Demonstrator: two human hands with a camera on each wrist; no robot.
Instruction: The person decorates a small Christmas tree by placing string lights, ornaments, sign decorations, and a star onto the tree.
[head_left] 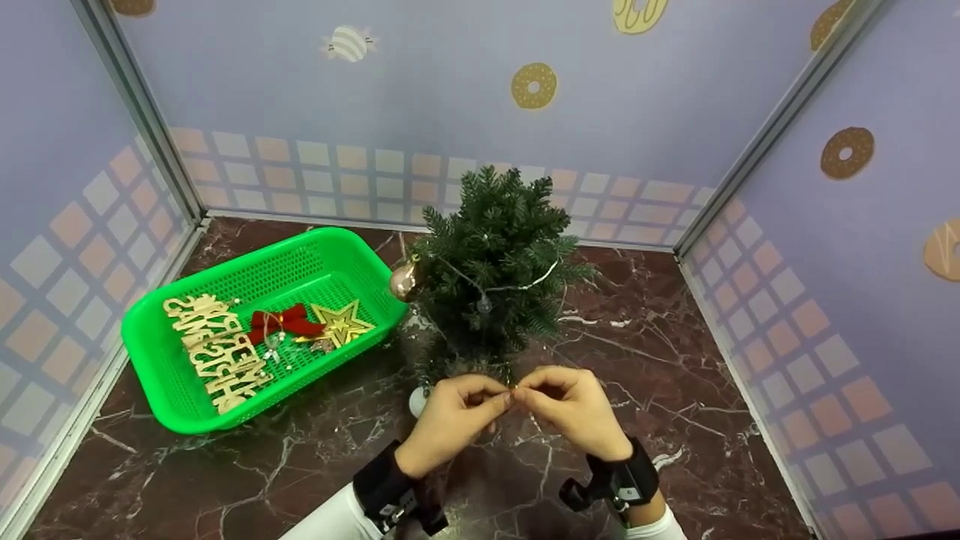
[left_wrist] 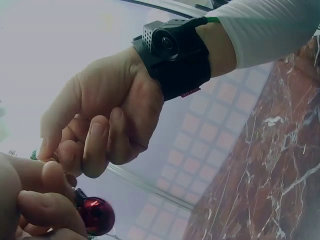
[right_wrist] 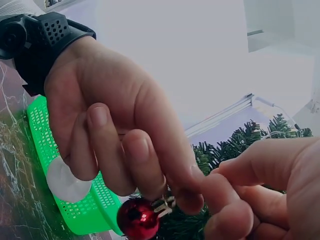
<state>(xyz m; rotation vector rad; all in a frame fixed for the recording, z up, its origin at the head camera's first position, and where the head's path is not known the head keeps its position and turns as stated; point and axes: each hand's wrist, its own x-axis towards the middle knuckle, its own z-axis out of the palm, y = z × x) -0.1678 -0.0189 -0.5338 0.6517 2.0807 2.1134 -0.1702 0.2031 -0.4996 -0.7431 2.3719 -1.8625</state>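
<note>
Marbled table point(head_left: 322, 457), head view: left hand point(head_left: 450, 420) and right hand point(head_left: 581, 409) pinch a gold thread point(left_wrist: 51, 160), tree point(head_left: 502, 255) at 12 o'clock. Right-wrist view: red bauble point(right_wrist: 135, 222) at 8 o'clock of the fingertips.

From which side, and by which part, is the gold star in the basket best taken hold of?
Best probably from above: pinch the gold star by its far point. That point is narrow and looks free, while the red bow crowds the star's left, and the basket walls hinder sideways approach.
</note>
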